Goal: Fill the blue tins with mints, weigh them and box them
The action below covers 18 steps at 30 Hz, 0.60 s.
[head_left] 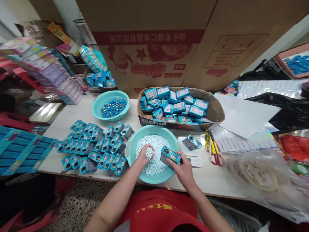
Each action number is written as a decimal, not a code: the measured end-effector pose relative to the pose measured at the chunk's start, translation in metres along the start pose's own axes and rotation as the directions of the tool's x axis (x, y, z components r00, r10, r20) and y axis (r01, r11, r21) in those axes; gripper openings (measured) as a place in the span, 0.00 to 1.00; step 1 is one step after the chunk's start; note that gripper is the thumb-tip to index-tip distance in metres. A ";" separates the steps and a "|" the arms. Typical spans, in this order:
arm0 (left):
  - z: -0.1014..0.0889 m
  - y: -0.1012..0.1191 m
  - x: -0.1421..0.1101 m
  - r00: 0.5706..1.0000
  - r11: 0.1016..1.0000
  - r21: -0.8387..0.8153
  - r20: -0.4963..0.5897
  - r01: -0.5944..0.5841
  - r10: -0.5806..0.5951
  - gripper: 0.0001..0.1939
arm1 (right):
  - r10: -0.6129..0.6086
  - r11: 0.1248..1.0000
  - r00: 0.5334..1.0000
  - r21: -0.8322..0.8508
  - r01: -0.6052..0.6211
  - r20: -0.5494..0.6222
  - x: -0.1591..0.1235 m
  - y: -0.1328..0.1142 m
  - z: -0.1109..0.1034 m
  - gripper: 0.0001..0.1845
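Note:
A turquoise basin (pixel 128 161) full of small white round candies (pixel 154 166) stands at the table's front. Over its left part, my left hand (pixel 144 155) is cupped around a handful of the candies. My right hand (pixel 183 169) grips a small blue box (pixel 171 154) with a dark round hole at one end, tilted above the basin's right side. Another blue box (pixel 192 142) rests on a white kitchen scale (pixel 195 161), which is partly hidden behind my right hand. To the left, several similar boxes (pixel 96 141) stand in rows, their round holes facing up.
Behind the basin, a cut-down carton (pixel 214 111) holds blue boxes. A second turquoise basin (pixel 94 109) contains blue and silvery caps (pixel 113 108). Yellow- and red-handled scissors (pixel 216 154) lie right of the scale, near a clear plastic bag (pixel 256 180). Large cardboard (pixel 154 19) rises behind.

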<state>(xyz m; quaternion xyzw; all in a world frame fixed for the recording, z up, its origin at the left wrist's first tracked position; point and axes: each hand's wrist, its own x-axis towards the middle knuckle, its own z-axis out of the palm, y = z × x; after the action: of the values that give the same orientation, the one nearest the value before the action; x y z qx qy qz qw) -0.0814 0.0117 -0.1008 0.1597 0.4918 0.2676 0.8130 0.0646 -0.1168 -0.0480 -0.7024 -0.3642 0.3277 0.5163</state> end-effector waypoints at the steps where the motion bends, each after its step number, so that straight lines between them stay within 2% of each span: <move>1: 0.005 0.003 -0.001 1.000 1.000 -0.013 -0.005 -0.025 0.025 0.11 | -0.065 0.995 0.998 -0.073 0.065 0.001 0.003 0.001 0.003 0.23; 5: 0.028 0.016 -0.017 0.985 0.984 -0.066 0.032 -0.167 0.170 0.12 | -0.263 0.920 0.963 -0.283 0.270 0.066 0.009 0.010 0.019 0.17; 7: 0.039 0.020 -0.028 0.959 0.956 -0.095 0.045 -0.276 0.281 0.14 | -0.292 0.893 0.949 -0.321 0.315 0.120 0.009 0.015 0.029 0.16; 11: 0.054 0.021 -0.039 0.882 0.876 -0.101 -0.050 -0.472 0.469 0.14 | -0.316 0.872 0.932 -0.333 0.359 0.177 0.009 0.015 0.042 0.15; 13: 0.057 0.020 -0.040 0.863 0.859 -0.087 -0.072 -0.505 0.500 0.15 | -0.325 0.867 0.927 -0.334 0.371 0.187 0.009 0.012 0.042 0.15; 18: 0.060 0.020 -0.041 0.845 0.843 -0.057 -0.050 -0.534 0.532 0.14 | -0.334 0.863 0.924 -0.334 0.378 0.185 0.013 0.004 0.036 0.14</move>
<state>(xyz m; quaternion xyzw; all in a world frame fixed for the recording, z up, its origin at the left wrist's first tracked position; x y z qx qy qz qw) -0.0492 0.0036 -0.0332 0.2577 0.4317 0.5021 0.7037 0.0414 -0.0892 -0.0619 -0.6851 -0.5726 0.1954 0.4057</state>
